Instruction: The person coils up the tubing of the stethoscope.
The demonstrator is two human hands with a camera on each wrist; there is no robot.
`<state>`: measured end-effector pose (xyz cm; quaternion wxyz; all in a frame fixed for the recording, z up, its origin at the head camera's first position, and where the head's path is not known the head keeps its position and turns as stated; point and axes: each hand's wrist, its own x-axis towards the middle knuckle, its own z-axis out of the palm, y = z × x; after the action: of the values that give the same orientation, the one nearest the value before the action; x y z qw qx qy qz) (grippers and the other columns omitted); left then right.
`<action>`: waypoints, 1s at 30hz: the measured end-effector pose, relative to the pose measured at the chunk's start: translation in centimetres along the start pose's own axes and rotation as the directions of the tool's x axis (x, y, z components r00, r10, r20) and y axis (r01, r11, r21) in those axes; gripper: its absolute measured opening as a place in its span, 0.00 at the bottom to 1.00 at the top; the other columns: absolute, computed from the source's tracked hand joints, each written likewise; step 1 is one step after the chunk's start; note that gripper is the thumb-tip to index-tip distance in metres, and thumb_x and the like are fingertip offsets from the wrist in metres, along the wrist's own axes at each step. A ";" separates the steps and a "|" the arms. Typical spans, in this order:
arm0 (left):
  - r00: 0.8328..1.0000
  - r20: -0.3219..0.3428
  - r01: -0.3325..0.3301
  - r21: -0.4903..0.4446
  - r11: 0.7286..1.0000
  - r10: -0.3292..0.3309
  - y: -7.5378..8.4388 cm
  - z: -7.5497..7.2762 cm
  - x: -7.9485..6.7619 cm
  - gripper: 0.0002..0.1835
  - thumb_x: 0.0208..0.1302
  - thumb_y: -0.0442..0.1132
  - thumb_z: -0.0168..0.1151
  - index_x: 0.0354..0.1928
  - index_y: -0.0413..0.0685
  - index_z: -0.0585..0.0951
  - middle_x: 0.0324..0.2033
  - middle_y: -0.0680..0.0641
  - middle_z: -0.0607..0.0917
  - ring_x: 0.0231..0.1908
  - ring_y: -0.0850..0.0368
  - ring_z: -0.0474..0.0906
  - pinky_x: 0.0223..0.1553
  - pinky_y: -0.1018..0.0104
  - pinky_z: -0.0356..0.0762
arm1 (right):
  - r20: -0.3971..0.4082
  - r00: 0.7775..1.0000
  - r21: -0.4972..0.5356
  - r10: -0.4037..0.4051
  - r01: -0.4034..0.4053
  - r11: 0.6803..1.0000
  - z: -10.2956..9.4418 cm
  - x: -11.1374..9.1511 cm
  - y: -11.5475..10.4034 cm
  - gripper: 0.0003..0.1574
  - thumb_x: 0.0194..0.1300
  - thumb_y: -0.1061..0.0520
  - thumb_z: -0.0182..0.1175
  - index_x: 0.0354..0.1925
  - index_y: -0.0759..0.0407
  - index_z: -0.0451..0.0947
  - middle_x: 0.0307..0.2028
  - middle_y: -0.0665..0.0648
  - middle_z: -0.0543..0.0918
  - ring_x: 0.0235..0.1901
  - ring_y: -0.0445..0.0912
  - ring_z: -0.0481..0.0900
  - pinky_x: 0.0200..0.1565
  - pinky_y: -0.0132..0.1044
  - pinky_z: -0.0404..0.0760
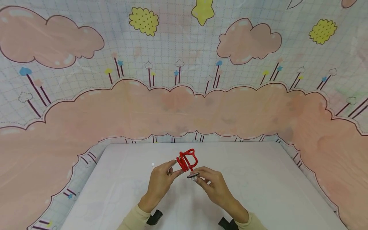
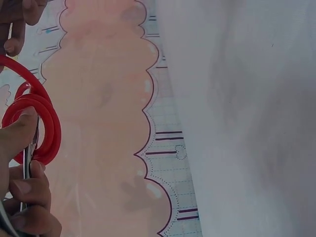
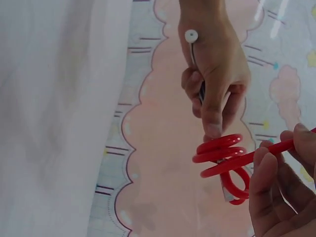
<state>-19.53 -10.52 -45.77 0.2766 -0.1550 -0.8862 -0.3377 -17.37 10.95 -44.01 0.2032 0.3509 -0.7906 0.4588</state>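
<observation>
A stethoscope with red tubing (image 1: 181,163) is held up over the white table, its tubing wound into several loops. My left hand (image 1: 161,182) grips the coil and the metal ear tubes, the thumb pressing on the loops in the left wrist view. One white ear tip (image 3: 191,35) sticks out behind that hand. On the other side, my right hand (image 1: 214,187) pinches the tubing near the round chest piece (image 1: 193,175), which has a dark rim. In the right wrist view a straight stretch of tubing (image 3: 281,147) runs from the coil into the right fingers (image 3: 264,180).
Below both hands lies the white table top (image 1: 258,191). Behind and around it hangs a cloth (image 1: 201,111) printed with clouds and stars. Black wrist pieces (image 1: 154,218) show beside the light sleeves (image 1: 133,218) at the bottom.
</observation>
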 end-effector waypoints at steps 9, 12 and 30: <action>0.999 0.031 -0.007 0.016 1.000 0.006 0.4 0.1 -0.3 0.25 0.48 0.47 0.77 0.48 0.43 0.86 0.18 0.58 0.75 0.20 0.69 0.64 0.20 0.78 0.64 | -0.040 0.971 0.095 0.234 -0.229 0.969 0.3 0.5 0.3 0.08 0.62 0.57 0.66 0.40 0.56 0.86 0.32 0.53 0.89 0.32 0.36 0.81 0.29 0.32 0.82; 0.999 0.042 -0.006 0.018 1.000 0.005 0.5 0.2 -0.4 0.24 0.48 0.47 0.76 0.47 0.44 0.86 0.18 0.57 0.75 0.20 0.69 0.64 0.20 0.78 0.64 | -0.026 0.956 0.151 0.293 -0.286 0.946 0.4 0.5 0.3 0.06 0.64 0.57 0.65 0.38 0.57 0.86 0.29 0.54 0.87 0.30 0.36 0.79 0.29 0.33 0.83; 1.000 0.019 -0.020 0.026 0.999 0.020 0.6 0.7 -0.5 0.25 0.48 0.49 0.76 0.48 0.46 0.86 0.19 0.57 0.77 0.20 0.70 0.65 0.20 0.79 0.65 | 0.070 0.880 0.282 0.469 -0.469 0.837 0.7 0.1 0.6 0.15 0.72 0.59 0.56 0.27 0.64 0.79 0.22 0.62 0.81 0.19 0.35 0.70 0.22 0.28 0.72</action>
<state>-19.10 -9.65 -46.18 0.2735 -0.1634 -0.8916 -0.3217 -17.91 10.46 -44.62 0.0319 0.1722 -0.7761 0.6059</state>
